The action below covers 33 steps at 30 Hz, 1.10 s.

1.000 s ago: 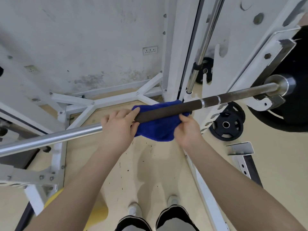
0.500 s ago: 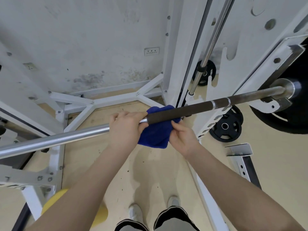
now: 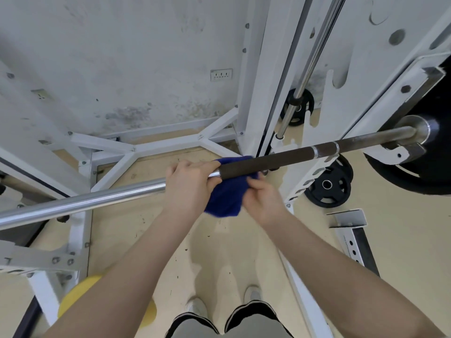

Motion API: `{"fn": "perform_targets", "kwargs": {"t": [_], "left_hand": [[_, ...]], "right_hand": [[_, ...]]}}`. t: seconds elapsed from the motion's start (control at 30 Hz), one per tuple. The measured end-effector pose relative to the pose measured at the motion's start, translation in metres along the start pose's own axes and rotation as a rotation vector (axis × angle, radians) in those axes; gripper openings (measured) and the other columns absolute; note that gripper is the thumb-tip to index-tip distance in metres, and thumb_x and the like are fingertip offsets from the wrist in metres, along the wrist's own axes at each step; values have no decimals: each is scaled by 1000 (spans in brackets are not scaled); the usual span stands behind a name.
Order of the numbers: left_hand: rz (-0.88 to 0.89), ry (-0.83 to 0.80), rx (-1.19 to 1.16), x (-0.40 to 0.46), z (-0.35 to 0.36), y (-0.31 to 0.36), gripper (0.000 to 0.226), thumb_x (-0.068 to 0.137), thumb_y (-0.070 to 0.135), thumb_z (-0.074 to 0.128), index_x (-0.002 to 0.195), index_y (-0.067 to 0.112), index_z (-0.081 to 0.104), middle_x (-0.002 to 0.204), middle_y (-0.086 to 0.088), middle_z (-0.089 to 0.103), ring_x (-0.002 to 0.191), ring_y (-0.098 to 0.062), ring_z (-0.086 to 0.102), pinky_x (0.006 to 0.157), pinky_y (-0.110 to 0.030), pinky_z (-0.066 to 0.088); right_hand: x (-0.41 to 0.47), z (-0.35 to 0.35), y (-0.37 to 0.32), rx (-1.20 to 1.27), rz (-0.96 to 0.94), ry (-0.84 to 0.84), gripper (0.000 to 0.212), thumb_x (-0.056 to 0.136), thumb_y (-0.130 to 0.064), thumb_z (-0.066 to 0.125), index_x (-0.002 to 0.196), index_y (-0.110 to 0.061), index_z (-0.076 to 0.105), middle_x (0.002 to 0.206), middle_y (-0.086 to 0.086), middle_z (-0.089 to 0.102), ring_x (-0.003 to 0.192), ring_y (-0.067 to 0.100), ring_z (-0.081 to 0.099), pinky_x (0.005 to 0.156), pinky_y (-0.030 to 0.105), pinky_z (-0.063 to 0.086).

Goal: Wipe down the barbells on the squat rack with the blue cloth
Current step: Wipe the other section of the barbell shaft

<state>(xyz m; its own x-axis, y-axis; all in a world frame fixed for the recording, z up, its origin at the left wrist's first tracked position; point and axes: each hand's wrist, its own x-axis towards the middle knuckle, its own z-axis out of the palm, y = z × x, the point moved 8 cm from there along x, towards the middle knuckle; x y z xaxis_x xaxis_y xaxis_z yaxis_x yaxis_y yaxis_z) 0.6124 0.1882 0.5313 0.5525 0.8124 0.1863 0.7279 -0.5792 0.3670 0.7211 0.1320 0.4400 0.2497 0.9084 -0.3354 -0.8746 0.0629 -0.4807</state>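
Observation:
A barbell (image 3: pixel 280 161) lies across the white squat rack (image 3: pixel 256 93), with a shiny chrome stretch on the left and a dark knurled stretch on the right. A blue cloth (image 3: pixel 228 196) hangs bunched under the bar where chrome meets knurl. My left hand (image 3: pixel 189 189) curls over the bar and the cloth's left edge. My right hand (image 3: pixel 262 202) pinches the cloth's right side just below the bar. A black weight plate (image 3: pixel 415 172) sits on the bar's right end.
A second chrome bar (image 3: pixel 310 62) stands upright in the rack. Black plates (image 3: pixel 327 185) lean on the floor at the right, next to a metal bracket (image 3: pixel 349 219). A yellow object (image 3: pixel 80 296) lies at the lower left. My shoes (image 3: pixel 252 293) stand on the beige floor.
Both hands have come closer together and the cloth has bunched into a narrower wad. The cloth has shifted a little left along the bar.

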Motion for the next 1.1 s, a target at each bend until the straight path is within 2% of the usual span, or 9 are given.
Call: {"fn": "perform_targets", "kwargs": {"t": [0.13,0.23,0.33,0.5,0.67,0.77,0.87,1.0,1.1], "left_hand": [[0,3,-6,-2,-1,2,20,91,27,53,109,28,63,95,6,69,89,-26,48,77,-29,19],[-9,8,11,-4,-1,5,20,90,26,54,109,26,62,96,5,69,88,-27,48,75,-29,19],[-21,-74,84,1,4,8,19,89,25,52,107,23,60,99,2,67,93,-28,52,72,-29,23],[-46,-133,41,7,7,10,29,87,22,55,116,18,58,114,-4,62,107,-29,50,88,-36,35],[-25,-101,52,4,14,32,34,89,22,54,123,16,52,121,-2,56,112,-27,46,94,-36,34],[-4,11,119,1,18,46,30,80,9,62,111,9,61,108,-9,62,103,-35,54,90,-42,39],[23,30,133,3,26,58,36,75,11,66,111,11,61,110,-10,62,102,-35,55,92,-44,38],[107,76,130,10,31,77,39,72,11,70,110,12,63,108,-12,64,93,-36,59,88,-46,43],[127,79,118,13,36,87,40,73,9,70,112,14,63,109,-12,64,94,-36,60,89,-47,42]], "right_hand": [[-2,-48,-59,109,-134,310,36,93,8,27,108,-11,54,96,10,60,83,18,64,76,25,54],[3,-26,-29,103,-30,215,44,74,14,42,107,-11,53,94,11,59,86,20,59,82,31,48],[-1,10,12,-36,43,66,46,83,14,23,105,-9,56,99,13,64,91,24,61,79,35,51],[-10,-24,-42,-100,-80,262,47,87,12,20,93,-7,62,89,10,62,83,19,59,76,25,47],[-37,-87,-150,-1101,-250,792,12,87,1,45,79,-2,53,67,1,44,71,17,41,66,26,35],[-25,-67,-110,-945,-112,662,13,83,1,49,76,-9,54,71,3,54,68,17,49,62,23,40],[0,-63,-83,-395,-131,565,48,82,11,38,124,-11,49,120,12,59,108,22,56,90,29,45],[-23,-82,-128,-724,-138,705,21,93,2,38,84,-12,51,80,0,49,80,13,49,75,21,41],[-34,-103,-165,-786,-213,837,11,91,-3,43,92,-6,54,78,0,48,79,18,49,75,28,41]]}}
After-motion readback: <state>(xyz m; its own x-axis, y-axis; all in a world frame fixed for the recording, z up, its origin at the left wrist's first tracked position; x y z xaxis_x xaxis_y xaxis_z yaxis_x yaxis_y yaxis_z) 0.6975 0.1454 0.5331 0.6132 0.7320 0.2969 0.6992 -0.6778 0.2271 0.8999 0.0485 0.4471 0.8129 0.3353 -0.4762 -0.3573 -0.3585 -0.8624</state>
